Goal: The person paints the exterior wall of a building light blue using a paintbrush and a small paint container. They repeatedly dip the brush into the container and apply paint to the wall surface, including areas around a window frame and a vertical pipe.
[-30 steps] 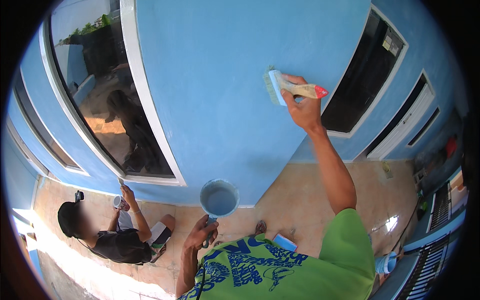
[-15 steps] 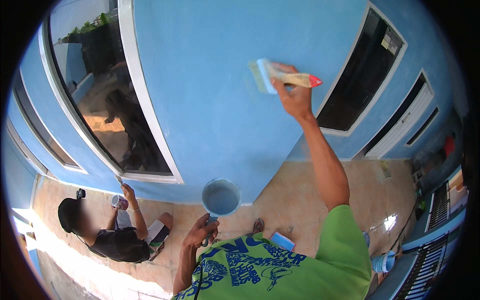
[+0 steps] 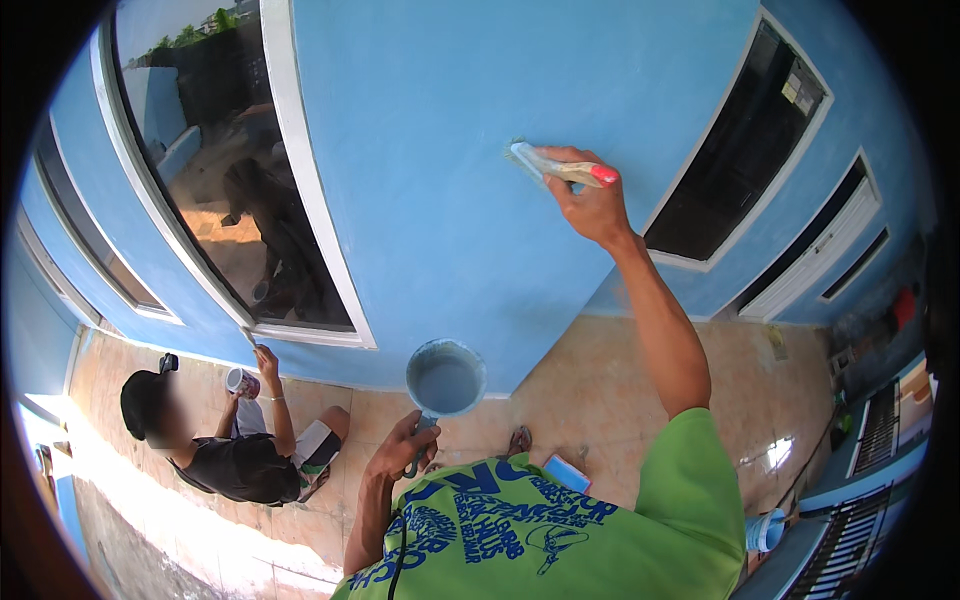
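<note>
My right hand (image 3: 590, 200) grips a wide paintbrush (image 3: 562, 166) with a pale wooden handle and red tip, its bristles against the light blue wall (image 3: 450, 200) between two white-framed windows. Low in the middle, my left hand (image 3: 408, 442) is closed round the handle of a dipper (image 3: 446, 376) holding bluish paint. The dipper is held in front of the lower wall, below and left of the brush.
At lower left a person (image 3: 240, 450) sits on the tiled floor (image 3: 640, 380), holding a small can (image 3: 242, 382) and brush at the window frame (image 3: 300, 331). A blue tray (image 3: 566, 472) lies near my feet; blue buckets (image 3: 764, 530) stand by a railing (image 3: 840, 540) at right.
Since a second ago my brush has moved leftward on the wall, rising and then coming down slightly, and is now more angled. The dipper sits a little higher in view.
</note>
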